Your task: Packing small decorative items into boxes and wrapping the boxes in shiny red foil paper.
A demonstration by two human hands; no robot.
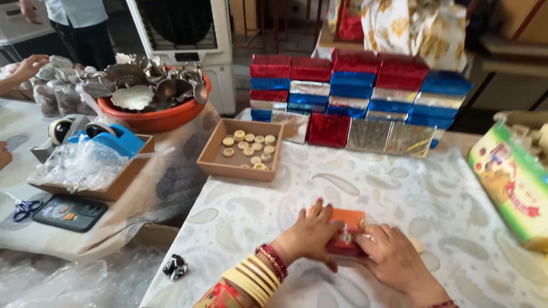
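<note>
A small orange box (348, 221) lies on the white patterned tablecloth (411, 194) near the front edge. My left hand (311, 234), with bangles at the wrist, rests on its left side, fingers laid over the top. My right hand (391, 256) presses on its right side, fingertips at a small shiny ornament (345, 235) on the box. Both hands cover much of the box.
An open brown cardboard tray (214, 162) with several round tan discs stands behind. Stacked red, blue and silver foil boxes (354, 91) line the back. A green printed carton (511, 182) lies at right. Left: an orange bowl (154, 117) of metal pieces, tape dispensers, plastic wrap, another person's hand (25, 65).
</note>
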